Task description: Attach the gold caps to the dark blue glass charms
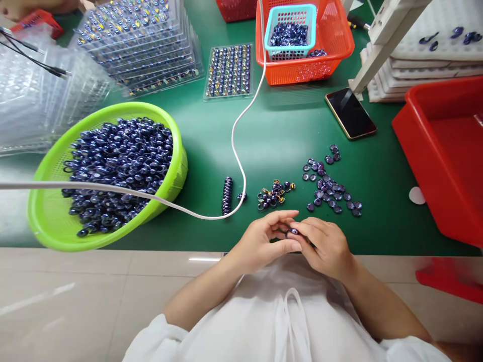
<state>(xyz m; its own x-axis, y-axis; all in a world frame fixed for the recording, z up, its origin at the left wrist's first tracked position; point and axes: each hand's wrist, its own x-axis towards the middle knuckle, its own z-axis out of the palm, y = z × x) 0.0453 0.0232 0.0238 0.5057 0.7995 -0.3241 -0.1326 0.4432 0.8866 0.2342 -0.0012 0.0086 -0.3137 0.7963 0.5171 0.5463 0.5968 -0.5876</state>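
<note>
My left hand (264, 239) and my right hand (327, 245) meet at the table's front edge. Their fingers are closed round one small glossy dark-blue part (294, 231), mostly hidden by the fingertips. Just beyond the left hand lies a small heap of dark-blue parts with gold-coloured bits (274, 195). Farther right, loose dark-blue oval caps (332, 191) are scattered on the green table (204, 151). A tight row of dark ring-like parts (227, 196) stands left of the heap.
A lime-green basket (181, 166) heaped with dark-blue parts is at left. A white cable (236, 143) crosses the table. Behind are stacked clear trays (188, 55), one filled tray (229, 70) and an orange basket (302, 73). A phone (350, 113) and red bin (426, 146) lie right.
</note>
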